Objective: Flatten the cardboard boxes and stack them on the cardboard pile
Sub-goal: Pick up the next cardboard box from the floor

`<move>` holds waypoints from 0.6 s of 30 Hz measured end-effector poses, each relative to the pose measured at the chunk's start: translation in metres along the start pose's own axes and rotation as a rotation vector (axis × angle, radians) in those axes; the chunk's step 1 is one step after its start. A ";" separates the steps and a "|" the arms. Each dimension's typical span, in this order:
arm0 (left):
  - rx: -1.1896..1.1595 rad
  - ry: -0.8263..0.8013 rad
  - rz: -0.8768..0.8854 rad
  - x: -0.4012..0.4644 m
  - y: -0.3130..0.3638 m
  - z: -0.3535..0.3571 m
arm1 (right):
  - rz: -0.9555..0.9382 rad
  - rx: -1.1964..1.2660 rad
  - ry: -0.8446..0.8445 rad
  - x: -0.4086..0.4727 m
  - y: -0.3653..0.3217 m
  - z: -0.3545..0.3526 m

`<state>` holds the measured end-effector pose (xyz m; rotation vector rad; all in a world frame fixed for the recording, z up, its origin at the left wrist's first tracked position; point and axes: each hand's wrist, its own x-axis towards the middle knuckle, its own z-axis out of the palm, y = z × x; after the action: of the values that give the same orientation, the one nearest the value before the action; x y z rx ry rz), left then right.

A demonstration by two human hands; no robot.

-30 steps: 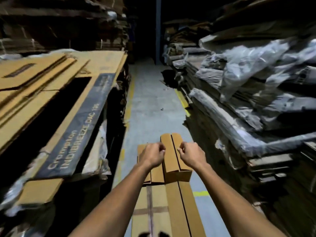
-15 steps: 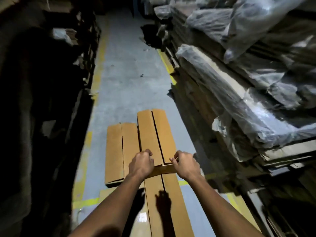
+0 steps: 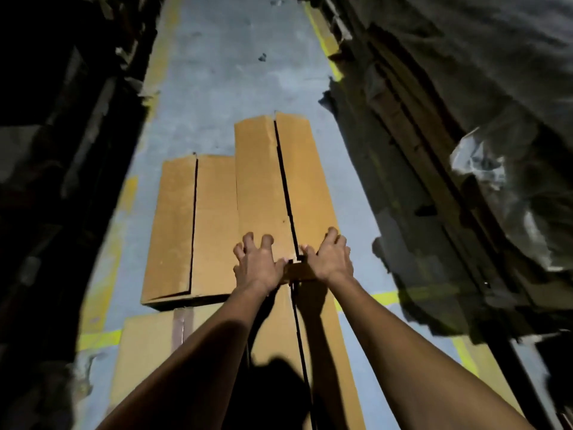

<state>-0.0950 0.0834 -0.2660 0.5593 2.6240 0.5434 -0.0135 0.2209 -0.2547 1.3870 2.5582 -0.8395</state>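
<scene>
A long brown cardboard box [image 3: 266, 181] with a dark slit down its top lies on the aisle floor ahead of me. My left hand [image 3: 259, 265] presses on its near end with fingers spread, left of the slit. My right hand [image 3: 330, 259] presses on the same end, right of the slit, fingers spread over the edge. A second, shorter cardboard box [image 3: 186, 228] lies flush against its left side. Flat cardboard pieces [image 3: 145, 349] lie under and in front of both, below my forearms.
The grey concrete aisle floor [image 3: 229, 66] has yellow lines along both sides. A tall stack of flattened cardboard and plastic wrap [image 3: 465, 150] lines the right. Dark stacked material [image 3: 62, 150] closes in on the left.
The view has tilted down towards the floor. Both hands went from gripping the box's near end with curled fingers to pressing on it with spread fingers; the box now lies lower and flatter.
</scene>
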 end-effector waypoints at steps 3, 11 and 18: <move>-0.175 0.113 -0.072 0.014 -0.011 0.021 | 0.060 0.069 -0.010 0.026 0.011 0.020; -0.772 -0.149 -0.500 0.049 -0.043 0.018 | 0.296 0.440 -0.290 0.079 0.048 0.010; -0.749 -0.055 -0.474 0.034 -0.048 0.017 | 0.176 0.526 -0.188 0.063 0.058 0.016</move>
<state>-0.1303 0.0633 -0.3125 -0.2681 2.1470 1.2189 -0.0056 0.2836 -0.3144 1.5337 2.1191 -1.5992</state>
